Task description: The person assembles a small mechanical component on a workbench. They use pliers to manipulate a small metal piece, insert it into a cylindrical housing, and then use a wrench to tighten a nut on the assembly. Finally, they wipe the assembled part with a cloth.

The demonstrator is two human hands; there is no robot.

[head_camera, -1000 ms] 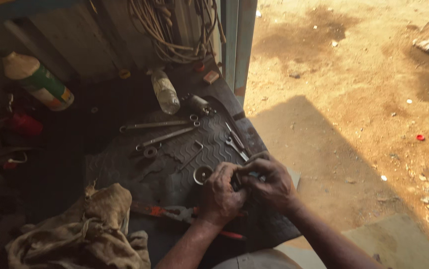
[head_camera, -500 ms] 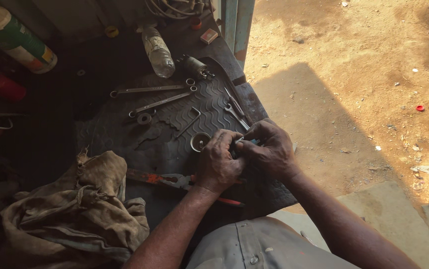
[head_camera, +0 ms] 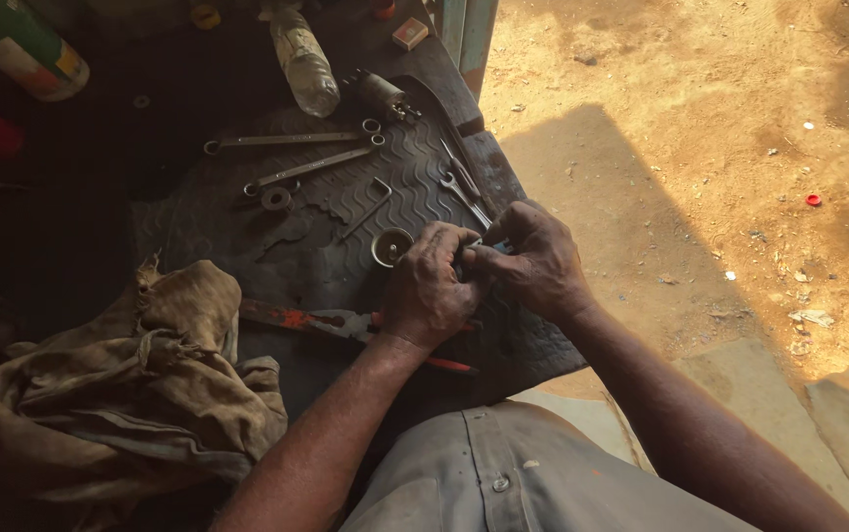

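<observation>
A black ribbed rubber mat point(head_camera: 346, 212) covers the work surface; a crumpled rag point(head_camera: 129, 384) lies at near left. Two long ring spanners point(head_camera: 296, 158) lie at far centre, red-handled pliers point(head_camera: 336, 323) beneath the wrists. Left hand point(head_camera: 429, 296) and right hand point(head_camera: 533, 261) meet, fingertips pinching one small metal part point(head_camera: 476, 246), possibly a pin. It looks light, rigid and greasy; grip it at the ends.
</observation>
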